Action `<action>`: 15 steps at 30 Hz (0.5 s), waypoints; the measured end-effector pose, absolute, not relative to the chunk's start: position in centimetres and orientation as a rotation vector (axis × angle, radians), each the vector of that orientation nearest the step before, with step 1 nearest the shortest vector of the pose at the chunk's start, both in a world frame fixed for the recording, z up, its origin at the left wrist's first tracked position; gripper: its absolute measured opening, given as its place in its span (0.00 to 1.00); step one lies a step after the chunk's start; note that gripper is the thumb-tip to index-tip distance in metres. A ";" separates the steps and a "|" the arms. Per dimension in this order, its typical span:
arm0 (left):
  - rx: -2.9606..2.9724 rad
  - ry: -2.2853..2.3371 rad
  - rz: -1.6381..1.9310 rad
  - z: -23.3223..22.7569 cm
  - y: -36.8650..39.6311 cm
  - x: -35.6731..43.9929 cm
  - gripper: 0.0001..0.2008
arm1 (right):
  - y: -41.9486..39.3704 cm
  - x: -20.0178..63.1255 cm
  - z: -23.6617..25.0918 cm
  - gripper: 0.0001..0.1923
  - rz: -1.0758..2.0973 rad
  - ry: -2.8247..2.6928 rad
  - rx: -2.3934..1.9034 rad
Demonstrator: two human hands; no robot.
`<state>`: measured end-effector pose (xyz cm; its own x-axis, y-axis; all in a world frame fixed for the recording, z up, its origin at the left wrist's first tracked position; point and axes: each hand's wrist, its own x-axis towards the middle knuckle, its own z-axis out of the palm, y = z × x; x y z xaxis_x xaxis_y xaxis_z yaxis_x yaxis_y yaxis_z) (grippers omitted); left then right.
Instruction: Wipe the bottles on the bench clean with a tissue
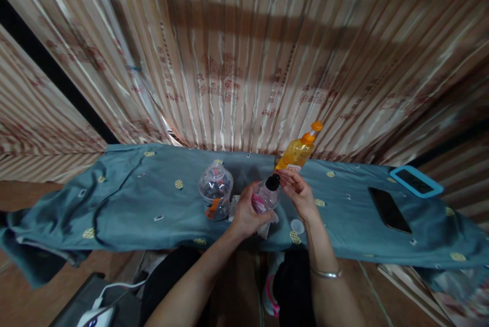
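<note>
My left hand [247, 215] is wrapped round a clear bottle [266, 195] with a pink label and a black top, tilted a little to the right. My right hand [299, 192] has its fingers closed at the bottle's black cap [273, 182]. Just behind that hand stands a pump bottle [296, 155] of yellow liquid with an orange pump head. To the left of my left hand is a clear plastic cup [216, 192] with a domed lid and an orange print. White tissue [266, 229] lies under the held bottle, partly hidden by my left hand.
A small round clear lid [297, 226] lies near the front edge of the cloth-covered table [126, 205]. To the right are a black phone [389, 210] and a blue-framed tablet [416, 181]. A striped curtain [237, 62] hangs behind. A white power bank [96, 317] with a cable sits lower left.
</note>
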<state>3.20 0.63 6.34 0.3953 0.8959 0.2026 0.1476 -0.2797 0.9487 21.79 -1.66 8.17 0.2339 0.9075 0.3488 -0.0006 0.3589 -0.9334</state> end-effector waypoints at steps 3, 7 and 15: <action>1.705 0.923 0.983 6.4 0.6 3.3 0.39 | -1.5 20.6 8.5 0.29 0.754 -1.182 -1.013; 1.713 0.957 0.974 6.4 0.6 3.4 0.40 | -1.4 21.3 8.3 0.26 0.761 -1.153 -1.030; 1.738 0.938 0.954 6.2 0.6 3.5 0.40 | -2.0 20.1 9.2 0.25 0.794 -1.167 -0.995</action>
<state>3.50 0.60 6.20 0.4106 0.8900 0.1981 0.1833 -0.2934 0.9382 20.12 -1.95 9.19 0.2283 0.9041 0.3613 -0.0046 0.3720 -0.9282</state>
